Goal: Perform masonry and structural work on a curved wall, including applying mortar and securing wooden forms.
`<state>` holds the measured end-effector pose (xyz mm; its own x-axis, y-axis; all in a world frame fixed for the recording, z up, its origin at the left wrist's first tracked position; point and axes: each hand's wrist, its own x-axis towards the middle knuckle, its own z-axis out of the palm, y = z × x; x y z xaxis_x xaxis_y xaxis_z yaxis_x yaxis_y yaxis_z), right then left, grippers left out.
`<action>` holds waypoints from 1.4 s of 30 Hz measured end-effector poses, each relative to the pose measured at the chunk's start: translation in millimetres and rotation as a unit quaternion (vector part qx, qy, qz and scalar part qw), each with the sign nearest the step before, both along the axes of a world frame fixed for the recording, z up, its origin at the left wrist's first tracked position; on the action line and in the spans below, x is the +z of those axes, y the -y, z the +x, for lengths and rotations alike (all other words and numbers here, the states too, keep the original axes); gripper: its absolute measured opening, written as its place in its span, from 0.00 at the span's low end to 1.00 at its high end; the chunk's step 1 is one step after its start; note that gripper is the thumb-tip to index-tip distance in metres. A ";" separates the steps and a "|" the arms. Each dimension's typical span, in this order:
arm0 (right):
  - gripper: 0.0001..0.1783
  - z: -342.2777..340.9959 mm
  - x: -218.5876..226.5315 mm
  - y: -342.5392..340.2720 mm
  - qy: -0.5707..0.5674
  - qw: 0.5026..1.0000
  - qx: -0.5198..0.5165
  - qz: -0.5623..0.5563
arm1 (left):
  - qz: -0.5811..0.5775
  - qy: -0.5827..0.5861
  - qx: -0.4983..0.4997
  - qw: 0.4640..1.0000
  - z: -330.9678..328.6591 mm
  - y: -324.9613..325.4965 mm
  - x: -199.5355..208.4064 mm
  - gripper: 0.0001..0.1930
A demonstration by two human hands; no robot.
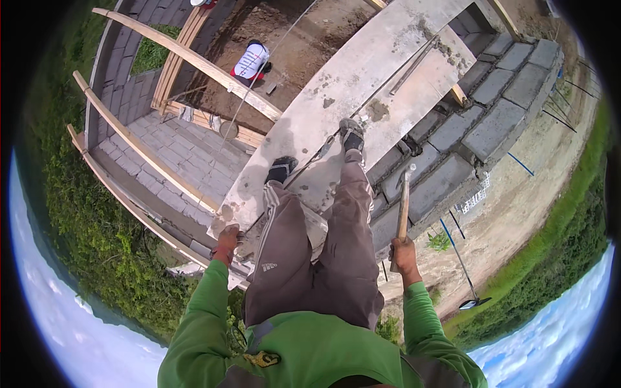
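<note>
Head view: firm grip, steady footing

The right hand point(405, 255) grasps the lower end of a wooden-handled hammer with a pale metal head point(403, 213); the head appears over the stepped, grey concrete-block wall point(498, 136), contact uncertain. The left hand point(227, 242) is at the near end of a long, pale, cement-stained panel point(336, 77); whether it grips the edge, I cannot tell. Good control would mean keeping both dark shoes point(282, 169) planted, the left hand well clear of the hammer's head, and minding the white-topped co-worker point(252, 61).
</note>
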<state>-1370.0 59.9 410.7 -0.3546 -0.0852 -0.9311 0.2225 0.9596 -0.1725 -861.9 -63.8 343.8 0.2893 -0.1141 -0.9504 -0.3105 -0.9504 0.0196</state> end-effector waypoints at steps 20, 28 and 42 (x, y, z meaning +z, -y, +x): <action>0.09 13.1 39.9 241.1 0.186 0.978 0.017 0.093 | -0.206 -0.002 -0.299 0.932 -182.1 -29.4 -187.5 0.20; 0.14 82.4 -82.8 330.4 0.249 0.941 0.225 0.040 | -0.152 -0.102 -0.339 0.923 -287.7 13.1 -287.6 0.18; 0.18 134.8 -308.2 425.3 0.339 0.655 0.674 -0.022 | -0.308 -0.043 -0.267 0.912 -264.2 41.6 -342.1 0.15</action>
<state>-1235.2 -365.5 102.4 0.5653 0.0733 -0.8216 -0.7833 0.3598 -0.5069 -1126.1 -105.4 1.7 -0.0371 -0.7362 -0.6758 -0.6981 -0.4648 0.5446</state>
